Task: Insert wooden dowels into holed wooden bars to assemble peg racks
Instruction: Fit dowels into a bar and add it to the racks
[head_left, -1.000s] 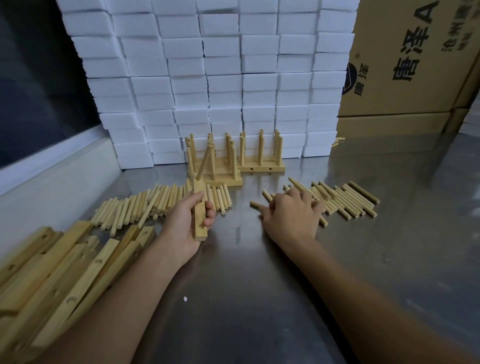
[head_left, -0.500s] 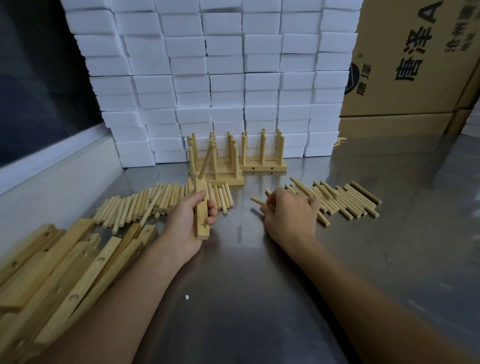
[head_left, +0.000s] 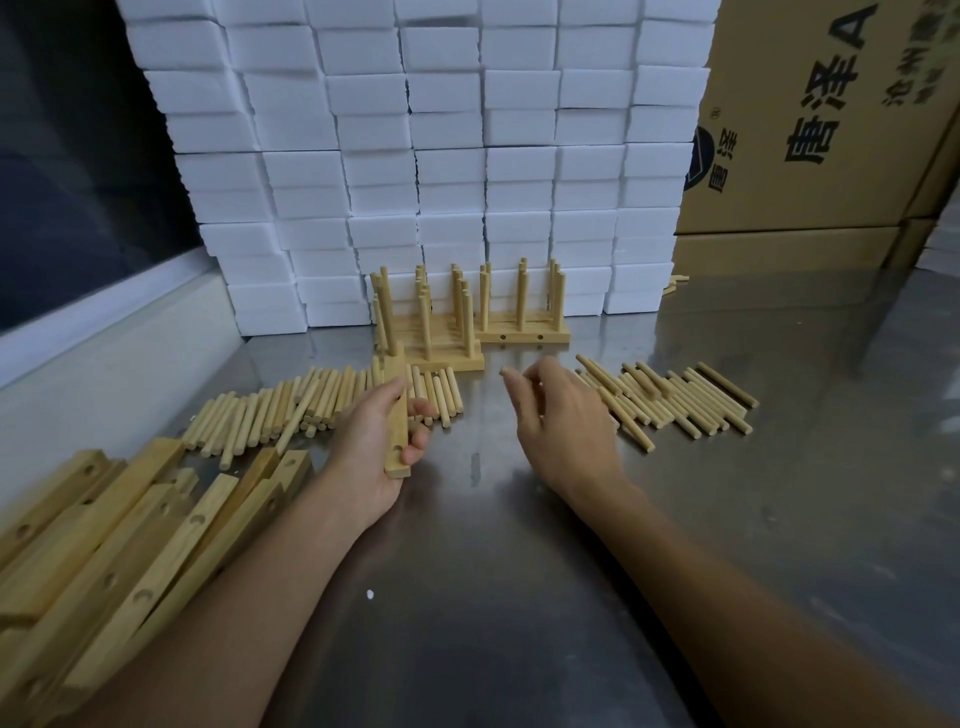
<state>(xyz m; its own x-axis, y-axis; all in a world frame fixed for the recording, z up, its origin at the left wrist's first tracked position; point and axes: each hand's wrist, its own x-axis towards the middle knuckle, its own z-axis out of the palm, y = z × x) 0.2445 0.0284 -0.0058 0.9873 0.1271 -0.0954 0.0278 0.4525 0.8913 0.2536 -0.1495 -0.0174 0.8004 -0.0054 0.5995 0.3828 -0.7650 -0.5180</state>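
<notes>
Finished racks (head_left: 470, 322) standing at back of surface (head_left: 519, 597), several deep. Holed bar (head_left: 397, 415) gripped in left hand (head_left: 371, 447), no dowel visibly seated. Right hand (head_left: 563, 421) fingers pinching one dowel (head_left: 505, 372). Stock remaining: loose dowels (head_left: 675, 402), bar pile (head_left: 119, 535). Judged early.

bare steel table (head_left: 467, 597) ahead (wide), finished racks (head_left: 457, 322) behind
</notes>
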